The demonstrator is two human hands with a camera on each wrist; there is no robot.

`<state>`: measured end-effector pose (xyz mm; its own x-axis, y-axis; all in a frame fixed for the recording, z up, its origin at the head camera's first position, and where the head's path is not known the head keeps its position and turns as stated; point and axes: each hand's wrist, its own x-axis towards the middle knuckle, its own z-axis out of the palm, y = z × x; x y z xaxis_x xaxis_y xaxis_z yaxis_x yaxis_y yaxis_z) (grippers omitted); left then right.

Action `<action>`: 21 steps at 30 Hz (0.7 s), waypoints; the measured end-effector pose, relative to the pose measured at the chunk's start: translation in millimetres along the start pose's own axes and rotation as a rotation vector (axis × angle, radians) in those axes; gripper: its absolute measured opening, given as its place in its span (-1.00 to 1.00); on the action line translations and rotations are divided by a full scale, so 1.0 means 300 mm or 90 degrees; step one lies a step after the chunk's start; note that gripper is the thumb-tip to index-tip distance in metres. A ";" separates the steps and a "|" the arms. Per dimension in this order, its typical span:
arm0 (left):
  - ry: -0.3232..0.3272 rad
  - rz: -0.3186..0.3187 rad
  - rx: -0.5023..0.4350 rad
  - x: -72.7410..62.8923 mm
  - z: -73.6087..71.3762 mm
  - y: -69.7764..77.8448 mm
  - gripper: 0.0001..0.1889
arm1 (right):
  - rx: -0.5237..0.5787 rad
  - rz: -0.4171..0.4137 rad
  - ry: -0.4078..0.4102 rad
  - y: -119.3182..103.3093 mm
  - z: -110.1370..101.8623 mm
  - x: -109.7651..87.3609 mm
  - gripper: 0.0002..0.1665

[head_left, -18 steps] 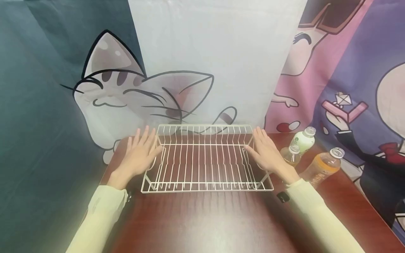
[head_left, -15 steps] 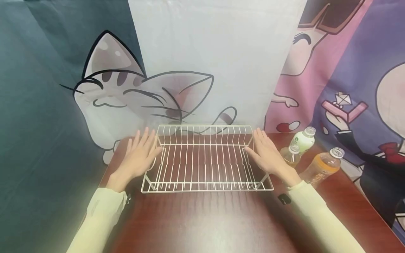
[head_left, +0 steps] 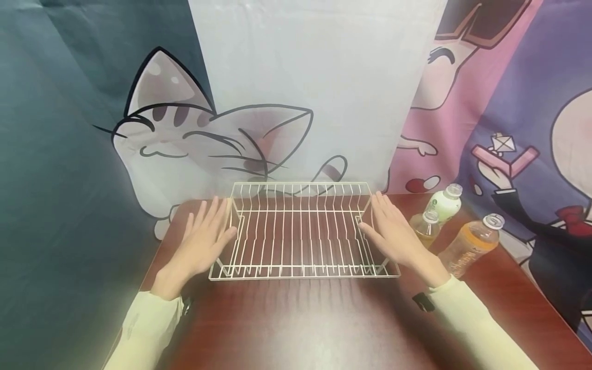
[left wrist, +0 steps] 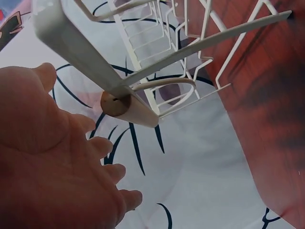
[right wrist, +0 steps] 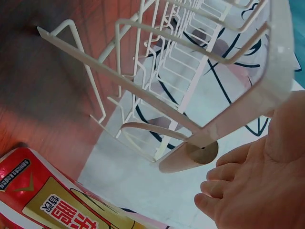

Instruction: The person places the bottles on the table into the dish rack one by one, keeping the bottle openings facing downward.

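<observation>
A white wire dish rack (head_left: 277,278) with upright prongs stands on the table. My left hand (head_left: 203,244) is at its left end, fingers straight and slightly spread, the palm turned toward the rack. At the right end my right hand (head_left: 393,234) mirrors it, with straight fingers held closer together. In the left wrist view, the rack's end frame (left wrist: 81,52) stands beside the palm, above the fingertips. The right wrist view has the other end frame (right wrist: 252,105) next to the right palm. Neither hand is curled round the rack.
Beyond my right hand stand an orange-topped bottle (head_left: 476,241), a pale green bottle (head_left: 446,205) and a clear bottle (head_left: 424,228) with yellowish liquid. A red and gold label (right wrist: 57,195) shows in the right wrist view. A printed cloth (head_left: 296,67) hangs behind the reddish-brown table (head_left: 296,324).
Both hands have dropped slightly toward me along the rack's ends, fingers still straight. The rack stays in place; the head view has shifted a little.
</observation>
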<state>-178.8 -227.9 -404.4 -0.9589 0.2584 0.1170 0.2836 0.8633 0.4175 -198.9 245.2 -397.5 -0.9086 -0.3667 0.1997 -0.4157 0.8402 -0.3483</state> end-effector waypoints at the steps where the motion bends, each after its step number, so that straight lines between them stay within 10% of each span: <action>1: 0.000 0.001 -0.002 -0.004 0.000 0.002 -0.14 | 0.000 -0.002 0.003 -0.001 0.000 -0.005 0.01; 21: -0.012 -0.014 0.000 -0.001 0.002 -0.010 -0.11 | -0.003 0.004 -0.005 0.009 -0.007 -0.001 0.01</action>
<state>-179.5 -230.3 -406.3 -0.9645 0.2479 0.0916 0.2631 0.8684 0.4204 -199.6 248.5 -396.7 -0.9117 -0.3640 0.1907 -0.4094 0.8446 -0.3449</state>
